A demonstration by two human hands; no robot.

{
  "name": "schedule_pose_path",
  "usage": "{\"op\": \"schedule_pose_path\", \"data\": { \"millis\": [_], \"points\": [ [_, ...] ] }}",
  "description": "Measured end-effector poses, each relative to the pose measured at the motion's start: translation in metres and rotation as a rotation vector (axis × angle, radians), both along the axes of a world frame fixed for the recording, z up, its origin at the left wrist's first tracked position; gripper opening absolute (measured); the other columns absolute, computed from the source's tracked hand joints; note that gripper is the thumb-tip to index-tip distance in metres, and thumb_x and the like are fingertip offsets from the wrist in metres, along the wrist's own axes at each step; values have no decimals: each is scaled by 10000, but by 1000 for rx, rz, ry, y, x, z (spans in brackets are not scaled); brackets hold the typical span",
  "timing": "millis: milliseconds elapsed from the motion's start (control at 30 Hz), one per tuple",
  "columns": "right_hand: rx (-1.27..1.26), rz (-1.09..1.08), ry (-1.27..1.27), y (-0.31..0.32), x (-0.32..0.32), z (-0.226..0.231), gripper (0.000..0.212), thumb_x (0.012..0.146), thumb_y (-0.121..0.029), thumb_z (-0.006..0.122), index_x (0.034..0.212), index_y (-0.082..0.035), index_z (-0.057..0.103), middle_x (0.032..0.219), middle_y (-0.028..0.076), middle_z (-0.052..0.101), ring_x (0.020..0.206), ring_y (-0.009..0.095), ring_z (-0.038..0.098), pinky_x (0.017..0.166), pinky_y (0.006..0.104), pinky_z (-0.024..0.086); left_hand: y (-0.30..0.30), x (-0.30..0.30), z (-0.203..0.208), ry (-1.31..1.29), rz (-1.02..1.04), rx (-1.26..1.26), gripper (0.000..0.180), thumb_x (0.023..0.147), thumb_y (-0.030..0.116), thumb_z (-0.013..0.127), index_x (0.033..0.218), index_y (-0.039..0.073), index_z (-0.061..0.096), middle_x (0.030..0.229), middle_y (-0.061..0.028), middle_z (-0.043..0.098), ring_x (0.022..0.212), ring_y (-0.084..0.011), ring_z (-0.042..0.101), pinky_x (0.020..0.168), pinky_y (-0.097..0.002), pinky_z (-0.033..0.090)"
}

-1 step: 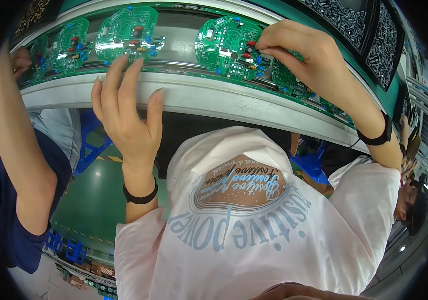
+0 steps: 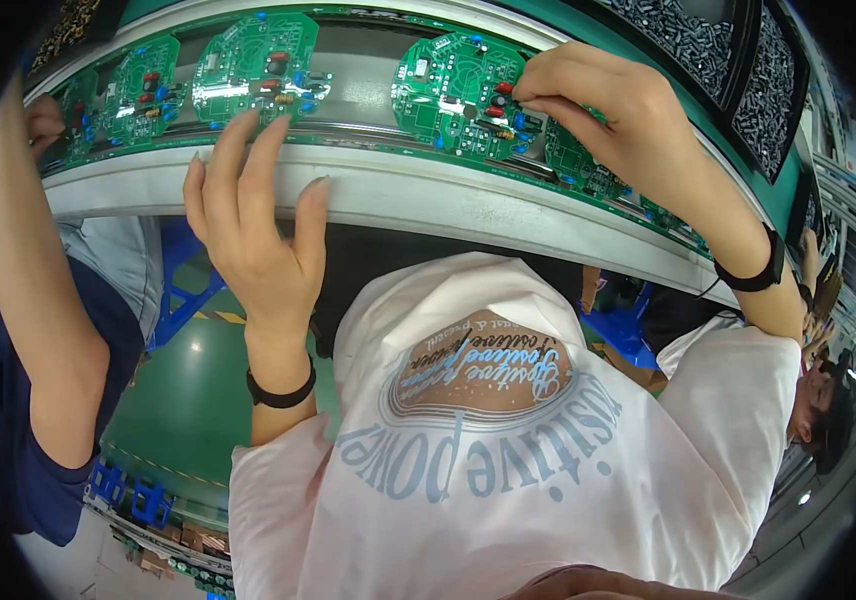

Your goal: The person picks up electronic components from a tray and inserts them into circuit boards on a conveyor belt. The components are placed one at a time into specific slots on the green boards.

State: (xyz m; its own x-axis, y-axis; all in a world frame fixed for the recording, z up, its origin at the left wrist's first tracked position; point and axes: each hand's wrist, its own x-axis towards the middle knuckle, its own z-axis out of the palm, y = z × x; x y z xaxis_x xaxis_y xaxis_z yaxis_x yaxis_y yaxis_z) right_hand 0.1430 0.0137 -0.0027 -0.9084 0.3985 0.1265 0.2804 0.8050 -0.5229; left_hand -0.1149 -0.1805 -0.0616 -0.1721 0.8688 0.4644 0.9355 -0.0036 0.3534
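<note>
My right hand (image 2: 613, 105) reaches over a green circuit board (image 2: 433, 95) with its thumb and fingers pinched together beside the small red components (image 2: 503, 89). What the pinch holds, if anything, is hidden by the fingertips. My left hand (image 2: 258, 215) lies across the pale metal rail (image 2: 428, 202) with its fingers apart and nothing held. Its two longest fingertips reach the lower edge of another green board (image 2: 248, 75), which carries red, blue and striped components. A third board (image 2: 138, 90) follows farther left along the line.
Black trays (image 2: 683, 40) of small metallic parts stand at the upper right. At the left, a co-worker's arm (image 2: 43, 270) crosses the line, with a hand (image 2: 45, 122) near the boards. Blue stool frames (image 2: 183, 275) stand below the rail. Another person (image 2: 823, 400) is at the far right.
The boards have crept very slightly to the right. My hands look unmoved, while the co-worker's arm at the left has shifted a little.
</note>
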Motion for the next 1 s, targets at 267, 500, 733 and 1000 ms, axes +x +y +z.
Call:
{"op": "schedule_pose_path", "data": {
  "millis": [267, 500, 733, 1000],
  "points": [
    [110, 126, -2, -3, 1, 3, 218, 867, 30, 711, 1077, -14, 675, 1053, 130, 695, 897, 327, 695, 740, 360, 574, -5, 1, -2, -10, -5, 5, 469, 901, 305, 741, 1300, 72, 656, 1350, -117, 629, 1272, -298, 577, 1131, -499, 351],
    [65, 93, -99, -3, 17, 9, 240, 854, 45, 698, 1080, -30, 668, 1077, 125, 686, 871, 330, 697, 691, 376, 562, -15, 3, -6, -95, -86, 123, 477, 836, 238, 799, 1253, 49, 667, 1320, -148, 639, 1257, -340, 600, 1087, -497, 402],
    [141, 133, -187, -4, 12, 17, 211, 852, 50, 691, 1047, -26, 657, 1078, 113, 676, 827, 315, 688, 656, 384, 549, -13, -1, -8, -89, -106, 155, 440, 832, 237, 802, 1209, 44, 680, 1300, -152, 643, 1248, -358, 607, 1054, -486, 432],
    [137, 97, -233, -9, 5, 22, 213, 846, 49, 697, 1045, -11, 649, 1073, 122, 678, 836, 323, 690, 674, 383, 559, -10, -4, 1, -72, -104, 116, 443, 835, 245, 798, 1212, 45, 678, 1292, -146, 643, 1245, -342, 609, 1052, -480, 434]
  ]
}}
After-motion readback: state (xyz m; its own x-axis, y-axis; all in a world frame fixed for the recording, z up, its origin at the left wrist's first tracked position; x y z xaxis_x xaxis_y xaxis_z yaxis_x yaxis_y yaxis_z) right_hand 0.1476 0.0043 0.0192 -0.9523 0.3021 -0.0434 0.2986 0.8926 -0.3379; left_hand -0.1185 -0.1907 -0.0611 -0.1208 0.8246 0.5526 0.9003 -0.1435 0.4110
